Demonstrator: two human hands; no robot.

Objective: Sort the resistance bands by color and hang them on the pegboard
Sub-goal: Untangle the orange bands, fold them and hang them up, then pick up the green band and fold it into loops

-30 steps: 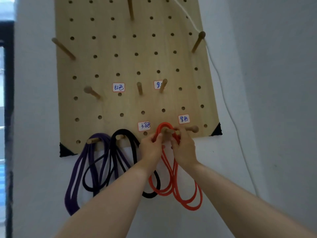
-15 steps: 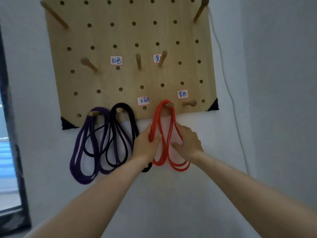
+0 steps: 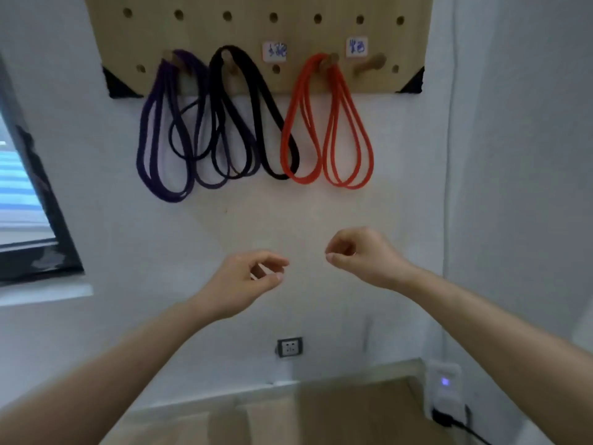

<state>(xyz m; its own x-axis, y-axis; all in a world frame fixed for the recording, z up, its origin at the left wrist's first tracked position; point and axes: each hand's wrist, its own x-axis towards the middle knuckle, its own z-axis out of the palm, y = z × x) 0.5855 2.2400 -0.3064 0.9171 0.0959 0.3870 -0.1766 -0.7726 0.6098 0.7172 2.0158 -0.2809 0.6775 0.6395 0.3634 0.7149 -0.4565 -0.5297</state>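
Head view: the pegboard (image 3: 256, 30) is seen at 12 o'clock, fixed to the wall. Three sets of bands are hung along its bottom row of pegs: the purple bands (image 3: 154, 136) at 10 o'clock, the black bands (image 3: 253, 91) just beside them and overlapping them, and the red bands (image 3: 340, 136) at 1 o'clock, the leftmost red loop crossing a black loop. One bare peg (image 3: 372, 64) is seen right of the red set. Well below the bands, the left hand (image 3: 247, 281) is held with a loose, released grip, fingers curled around nothing. The right hand (image 3: 362, 255) is likewise empty, its grip loosely curled. A wall socket (image 3: 289, 346) is seen at 6 o'clock.
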